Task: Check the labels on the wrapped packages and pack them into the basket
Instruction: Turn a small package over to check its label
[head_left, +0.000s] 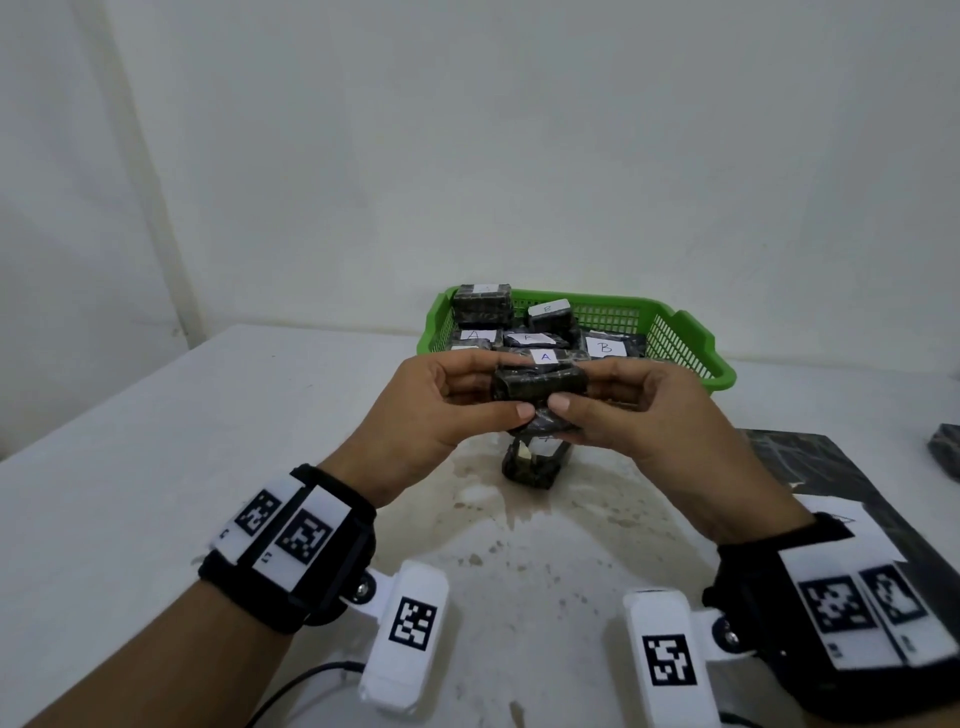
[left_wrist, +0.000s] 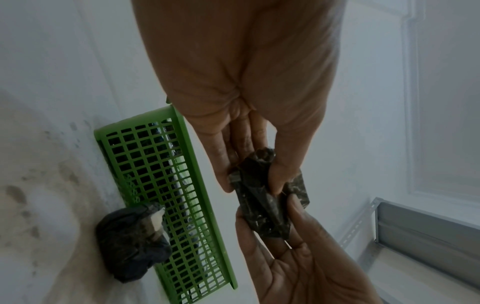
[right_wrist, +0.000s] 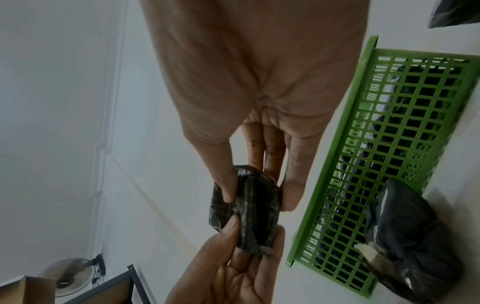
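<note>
Both hands hold one small dark wrapped package (head_left: 540, 387) (left_wrist: 262, 205) (right_wrist: 249, 211) in the air, just in front of the green basket (head_left: 691, 343) (left_wrist: 161, 185) (right_wrist: 389, 144). My left hand (head_left: 485, 387) (left_wrist: 250, 183) pinches its left end and my right hand (head_left: 584, 389) (right_wrist: 259, 197) pinches its right end. A white label marked A (head_left: 545, 357) shows at the package's top edge. A second dark package (head_left: 532, 465) (left_wrist: 130, 242) (right_wrist: 410, 236) stands on the table below the hands. Several labelled packages lie in the basket, marked A or B.
The white table (head_left: 156, 467) is stained around the middle. A large dark sheet with a white label (head_left: 831, 467) lies at the right, and another dark bundle (head_left: 945, 452) sits at the far right edge. A wall stands close behind the basket.
</note>
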